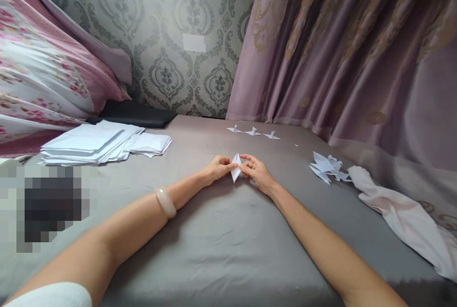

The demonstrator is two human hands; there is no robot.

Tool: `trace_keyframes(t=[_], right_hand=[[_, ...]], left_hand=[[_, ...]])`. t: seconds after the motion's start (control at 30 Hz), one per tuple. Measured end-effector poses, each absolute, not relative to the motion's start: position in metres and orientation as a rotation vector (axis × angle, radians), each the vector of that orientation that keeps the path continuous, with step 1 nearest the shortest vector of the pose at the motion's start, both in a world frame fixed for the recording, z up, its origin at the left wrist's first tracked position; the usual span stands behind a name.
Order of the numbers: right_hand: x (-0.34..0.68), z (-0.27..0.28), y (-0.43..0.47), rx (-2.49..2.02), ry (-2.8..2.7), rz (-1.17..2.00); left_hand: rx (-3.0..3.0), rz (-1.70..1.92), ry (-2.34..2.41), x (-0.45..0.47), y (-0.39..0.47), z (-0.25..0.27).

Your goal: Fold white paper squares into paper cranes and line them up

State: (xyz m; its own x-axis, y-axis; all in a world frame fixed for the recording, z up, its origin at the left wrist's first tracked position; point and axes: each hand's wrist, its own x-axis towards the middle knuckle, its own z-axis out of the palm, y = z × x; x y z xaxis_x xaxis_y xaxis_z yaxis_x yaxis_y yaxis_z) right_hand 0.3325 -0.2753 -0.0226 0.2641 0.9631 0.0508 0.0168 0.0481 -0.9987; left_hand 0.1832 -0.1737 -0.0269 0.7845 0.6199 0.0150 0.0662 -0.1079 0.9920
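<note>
Between my two hands, above the grey sheet, is a small piece of folded white paper (235, 169), shaped like a slim diamond with a split tip at the top. My left hand (220, 167) pinches its left side between thumb and fingers. On its right side, the fingers of my right hand (255, 170) close on the paper's edge. Beyond my hands, several small folded paper figures (253, 131) stand in a row, wings spread flat. A heap of folded paper pieces (327, 168) lies to the right.
Stacks of white paper (89, 143) lie at the left, with smaller squares (150, 143) beside them. Behind is a black flat item (137, 113). A pale cloth (396, 216) trails along the right edge. Purple curtains (321, 50) and a floral fabric (39, 74) hang at the sides.
</note>
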Motion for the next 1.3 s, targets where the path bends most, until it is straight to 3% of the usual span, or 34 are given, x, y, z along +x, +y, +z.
trace_keyframes(t=[0.67,1.0,1.3], right_hand=[[0.335,-0.024,-0.272,-1.427,-1.042,0.875],[0.331,-0.023,-0.28,-1.798,-1.432,0.62],[0.324,-0.022,-0.286,-1.825,-1.642,0.362]], left_hand=[[1.5,0.547,0.577,0.179,-0.172,-0.025],[1.879,0.415,0.676,0.175,-0.177,-0.024],[2.24,0.467,0.722,0.168,-0.183,-0.017]])
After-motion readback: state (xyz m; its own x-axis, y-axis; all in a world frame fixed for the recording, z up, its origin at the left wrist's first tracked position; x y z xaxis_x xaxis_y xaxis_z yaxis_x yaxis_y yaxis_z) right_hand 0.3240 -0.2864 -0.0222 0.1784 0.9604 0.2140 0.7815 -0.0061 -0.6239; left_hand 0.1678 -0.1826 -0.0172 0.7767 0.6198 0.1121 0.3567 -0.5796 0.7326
